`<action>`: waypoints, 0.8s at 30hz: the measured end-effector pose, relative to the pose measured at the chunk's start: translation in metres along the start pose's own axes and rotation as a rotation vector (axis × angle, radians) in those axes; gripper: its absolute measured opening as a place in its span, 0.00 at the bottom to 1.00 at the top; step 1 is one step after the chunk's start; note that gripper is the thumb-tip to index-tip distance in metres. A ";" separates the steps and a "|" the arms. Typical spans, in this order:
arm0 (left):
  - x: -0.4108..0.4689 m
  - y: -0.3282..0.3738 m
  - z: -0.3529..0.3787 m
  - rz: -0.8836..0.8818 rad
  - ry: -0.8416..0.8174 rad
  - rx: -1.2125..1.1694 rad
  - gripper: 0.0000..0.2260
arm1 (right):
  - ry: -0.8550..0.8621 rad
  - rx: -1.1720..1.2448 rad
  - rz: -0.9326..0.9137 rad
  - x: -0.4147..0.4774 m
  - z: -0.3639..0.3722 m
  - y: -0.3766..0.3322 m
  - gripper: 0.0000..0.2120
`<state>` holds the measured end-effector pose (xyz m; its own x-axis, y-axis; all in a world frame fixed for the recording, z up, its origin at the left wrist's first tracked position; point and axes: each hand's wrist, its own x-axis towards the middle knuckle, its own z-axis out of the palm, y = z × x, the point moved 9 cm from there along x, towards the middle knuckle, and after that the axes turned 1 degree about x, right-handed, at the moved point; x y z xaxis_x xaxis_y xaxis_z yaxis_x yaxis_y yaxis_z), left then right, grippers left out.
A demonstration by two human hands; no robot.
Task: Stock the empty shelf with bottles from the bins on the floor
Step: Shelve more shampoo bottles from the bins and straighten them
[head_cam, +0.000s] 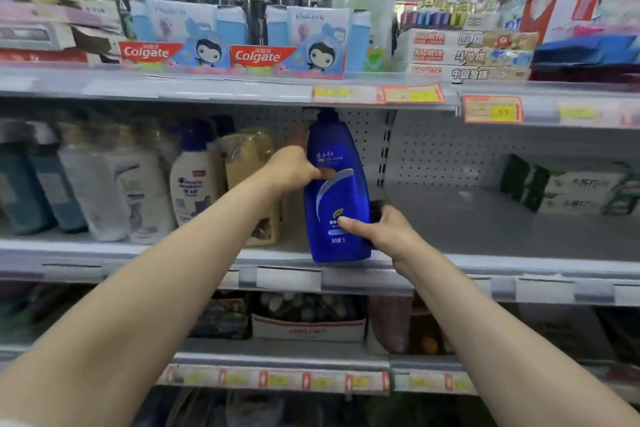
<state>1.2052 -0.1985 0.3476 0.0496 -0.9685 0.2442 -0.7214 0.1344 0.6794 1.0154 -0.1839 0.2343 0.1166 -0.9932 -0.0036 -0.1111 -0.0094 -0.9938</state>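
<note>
**Placement step of shelf stocking.** A tall blue plastic pump bottle [337, 191] is held close to upright at the front edge of the grey metal shelf [502, 229]. It is just beside the post that divides the stocked left bay from the largely bare right bay, and its pump head lies just under the shelf above.

The left hand [292, 168] is curled round the bottle's left flank at mid-height. The right hand [377, 229] grips the lower right side, with the thumb pressed on the label and the fingers behind. Whether the base already rests on the shelf cannot be told.

An amber plastic bottle [247, 166] and a white plastic shampoo bottle [188, 191] stand to the left. Green-and-white cartons [568, 187] are stacked towards the shelf's right end.

The step in hand is judged to be the setting-down of this bottle. The next move calls for the base to be seated flat and slid towards the back edge, with the pump kept clear of the upper shelf, before both hands are released.
</note>
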 end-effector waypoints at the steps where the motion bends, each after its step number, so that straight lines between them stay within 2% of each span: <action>1: 0.002 -0.002 -0.002 0.016 0.009 -0.008 0.14 | 0.001 -0.006 -0.008 0.005 0.002 0.000 0.33; 2: 0.002 -0.001 -0.004 0.043 0.021 -0.027 0.16 | 0.002 -0.013 -0.007 0.009 0.005 0.001 0.33; 5: -0.004 0.006 -0.007 0.182 0.056 -0.038 0.38 | 0.022 -0.050 0.021 0.020 0.013 0.012 0.33; 6: -0.007 0.006 -0.007 0.209 0.063 -0.023 0.40 | 0.031 -0.048 0.016 0.024 0.016 0.015 0.32; 12: -0.016 0.000 -0.004 0.245 0.080 -0.006 0.40 | 0.068 -0.027 -0.081 0.039 0.030 0.022 0.32; 20: -0.020 -0.011 -0.009 0.153 0.154 0.136 0.40 | 0.052 -0.136 -0.129 0.048 0.047 0.016 0.29; 22: -0.022 -0.012 -0.005 0.119 0.177 0.183 0.33 | 0.027 -0.204 -0.134 0.046 0.048 0.014 0.29; 24: -0.030 -0.010 -0.005 0.086 0.260 0.218 0.18 | 0.015 -0.281 -0.145 0.041 0.046 0.011 0.31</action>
<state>1.2145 -0.1697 0.3372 0.1365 -0.8657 0.4816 -0.8599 0.1378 0.4915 1.0642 -0.2194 0.2183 0.1372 -0.9806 0.1397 -0.3627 -0.1809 -0.9142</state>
